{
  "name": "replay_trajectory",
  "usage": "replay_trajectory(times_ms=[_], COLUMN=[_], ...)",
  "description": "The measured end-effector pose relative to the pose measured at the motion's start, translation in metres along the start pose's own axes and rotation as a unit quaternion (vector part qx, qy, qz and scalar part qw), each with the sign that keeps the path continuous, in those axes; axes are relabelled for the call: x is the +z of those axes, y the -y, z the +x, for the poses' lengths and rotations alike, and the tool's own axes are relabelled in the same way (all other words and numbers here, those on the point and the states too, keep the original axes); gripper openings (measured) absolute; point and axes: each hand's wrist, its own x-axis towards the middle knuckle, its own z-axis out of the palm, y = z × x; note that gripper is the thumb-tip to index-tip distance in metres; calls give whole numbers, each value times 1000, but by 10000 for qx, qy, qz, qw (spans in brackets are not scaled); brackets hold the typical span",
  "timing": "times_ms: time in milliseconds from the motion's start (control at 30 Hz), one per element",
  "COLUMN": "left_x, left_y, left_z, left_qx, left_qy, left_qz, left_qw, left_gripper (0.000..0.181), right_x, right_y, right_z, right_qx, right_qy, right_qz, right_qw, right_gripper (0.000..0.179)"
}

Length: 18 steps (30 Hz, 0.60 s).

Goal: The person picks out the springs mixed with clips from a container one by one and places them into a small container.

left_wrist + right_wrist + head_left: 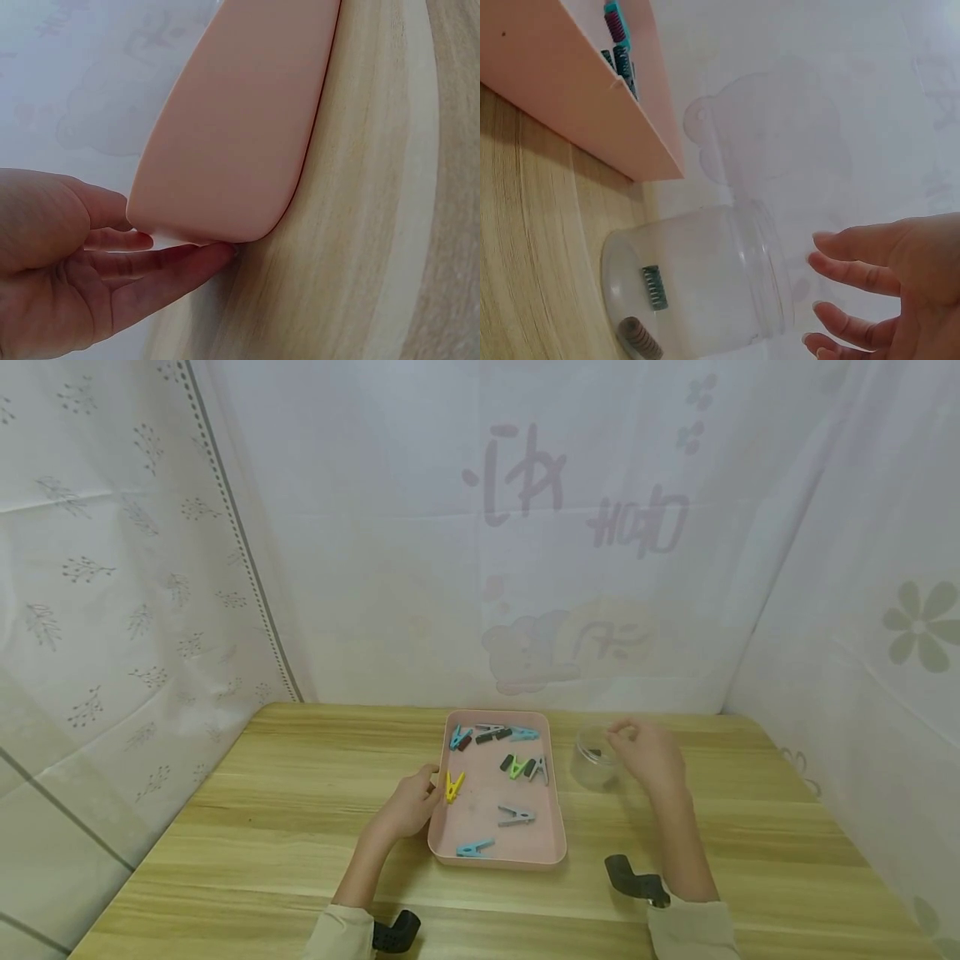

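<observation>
My left hand (pixel 411 802) is at the left wall of a pink tray (pixel 498 860), its fingers fairly straight and touching the tray in the left wrist view. Inside lie several plastic clips, among them a yellow clip (pixel 454 787), a green clip (pixel 517 767) and a grey clip (pixel 516 815), with dark coil springs (pixel 506 762) among them. My right hand (pixel 877 285) is just off the mouth of a clear plastic jar (pixel 705 270), fingers apart and loosely bent, holding nothing visible. A dark green spring (pixel 655 288) and a brownish spring (pixel 640 339) lie in the jar.
Tray and jar stand side by side on a wooden table (pixel 300 810), the jar to the right. Pale printed curtains (pixel 360 568) hang behind the table and at its sides. A black wrist mount (pixel 633 881) sits by each sleeve.
</observation>
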Motion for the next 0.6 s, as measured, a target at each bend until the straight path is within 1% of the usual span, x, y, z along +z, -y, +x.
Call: replay_trajectory(times_ms=[233, 400, 600], left_x=[0, 0, 0], left_y=[0, 0, -1], left_z=[-1, -1, -2], left_qx=[58, 118, 120], left_qy=[-29, -57, -72], left_qz=[22, 25, 67], left_qw=[10000, 9999, 9999], left_gripper=[43, 43, 43], right_x=[1, 5, 11], right_y=[13, 17, 22], right_z=[-1, 0, 2], right_qx=[-133, -268, -222], right_qy=[30, -22, -29], right_qz=[245, 275, 327], right_qw=[9996, 9993, 9992], right_gripper=[31, 29, 28])
